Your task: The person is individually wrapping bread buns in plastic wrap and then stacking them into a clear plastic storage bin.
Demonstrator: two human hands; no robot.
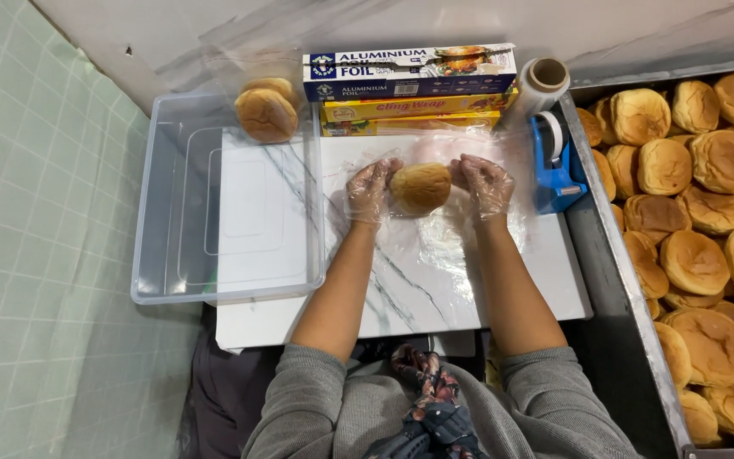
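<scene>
- Here, a round brown bun [420, 187] sits on a sheet of clear wrap [435, 238] in the middle of the white bench [545, 280], between the two hands.
- The left hand [369, 189], in a thin clear glove, curls around the bun's left side and touches it.
- The right hand [486, 183], gloved too, is half open just to the right of the bun, fingers on the wrap.
- The bun looks soft and light, so a hard squeeze would likely squash it. Holding it gently by the sides seems best.
- The wrap looks thin and clingy, and may stick to itself.
- A clear tub [223, 204] with two buns [267, 110] is on the left.
- Far off are boxes of foil and wrap [409, 85]; a blue tape holder [554, 166] and a tray of buns [698, 238] are on the right.
</scene>
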